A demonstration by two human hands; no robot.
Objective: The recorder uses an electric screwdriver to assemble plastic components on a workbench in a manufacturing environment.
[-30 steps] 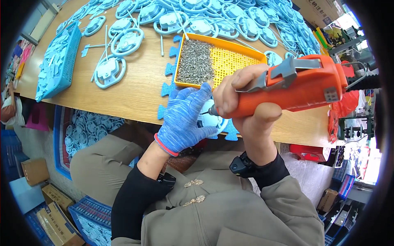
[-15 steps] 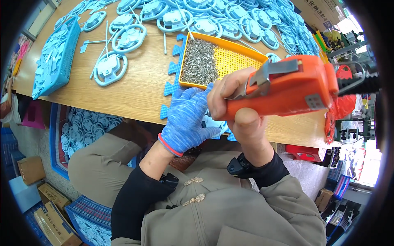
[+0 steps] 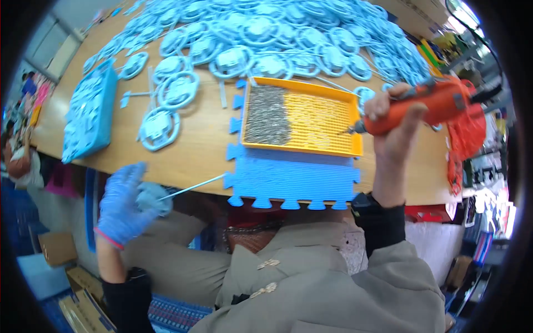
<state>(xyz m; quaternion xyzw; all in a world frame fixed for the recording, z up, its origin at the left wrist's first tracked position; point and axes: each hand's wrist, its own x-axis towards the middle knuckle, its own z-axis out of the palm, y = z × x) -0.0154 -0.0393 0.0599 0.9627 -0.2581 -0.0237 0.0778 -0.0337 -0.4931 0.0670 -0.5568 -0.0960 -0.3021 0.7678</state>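
My left hand (image 3: pixel 123 204), in a blue knitted glove, is out at the left past the table's front edge. Its fingers and thumb are spread and smeared by motion. Right beside them, a light-blue plastic wheel-shaped part (image 3: pixel 155 198) with a long thin stick appears loose in the air; whether it still touches the hand is unclear. My bare right hand (image 3: pixel 395 119) grips an orange electric screwdriver (image 3: pixel 419 106), its bit pointing left over the right end of a yellow tray (image 3: pixel 302 149). Small metal screws (image 3: pixel 267 115) fill the tray's left part.
A blue foam mat (image 3: pixel 294 175) lies under the tray at the table's front edge. Many light-blue wheel parts (image 3: pixel 261 30) are heaped at the back. A blue basket of flat pieces (image 3: pixel 91 114) stands at left; a red plastic bag (image 3: pixel 466 133) hangs at right.
My left hand has swung from the mat to the left, with the wheel part now beside its spread fingers. My right hand has drawn the screwdriver back to the right, uncovering the mat.
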